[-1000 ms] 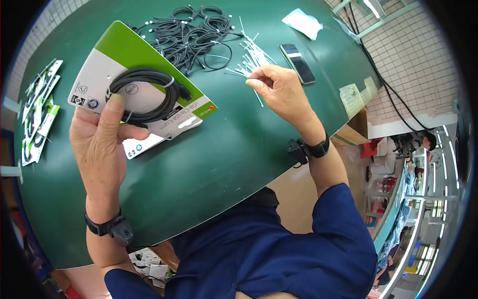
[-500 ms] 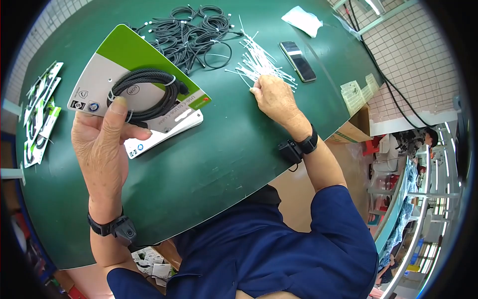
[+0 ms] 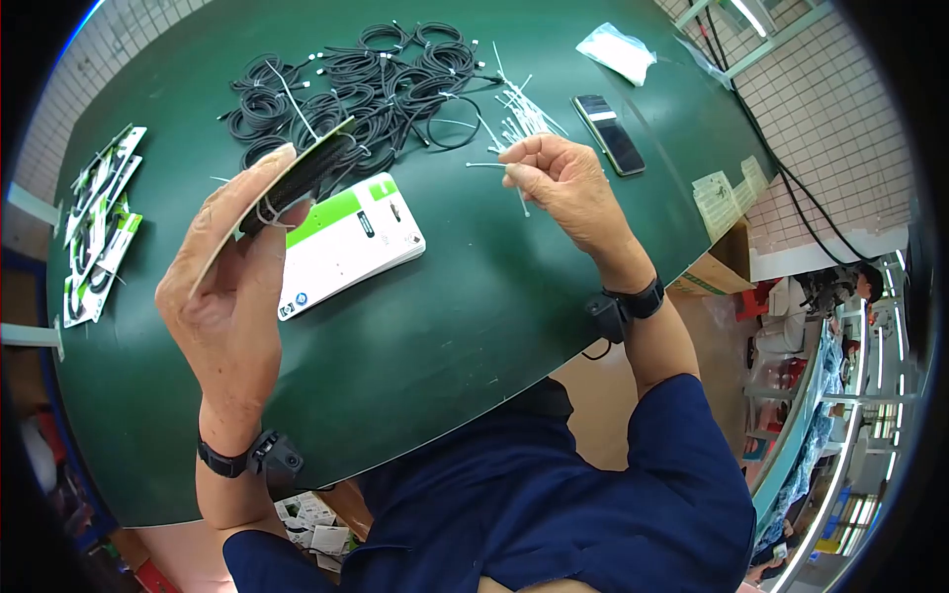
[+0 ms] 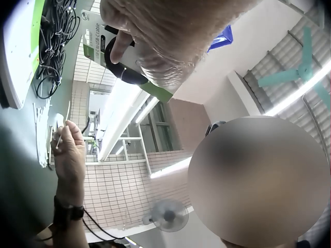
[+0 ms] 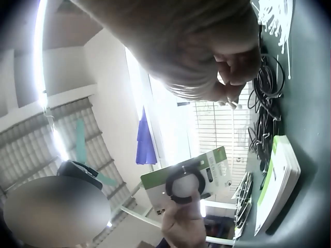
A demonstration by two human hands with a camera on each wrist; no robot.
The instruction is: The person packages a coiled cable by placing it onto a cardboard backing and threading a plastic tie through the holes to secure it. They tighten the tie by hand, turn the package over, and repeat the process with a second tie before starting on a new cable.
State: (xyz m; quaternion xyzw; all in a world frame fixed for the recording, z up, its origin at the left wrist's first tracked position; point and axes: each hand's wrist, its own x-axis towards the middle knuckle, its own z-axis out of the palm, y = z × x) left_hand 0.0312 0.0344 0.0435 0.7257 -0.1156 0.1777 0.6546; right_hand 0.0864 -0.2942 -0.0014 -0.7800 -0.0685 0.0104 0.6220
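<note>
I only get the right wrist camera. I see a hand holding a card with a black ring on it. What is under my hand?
Observer: The right hand pinches one white zip tie above the green table.
Operator: Are there more ties?
Observer: Yes, a loose pile of zip ties lies just beyond that hand.
Operator: Anything else near?
Observer: A phone lies flat to the right of the pile.
</note>
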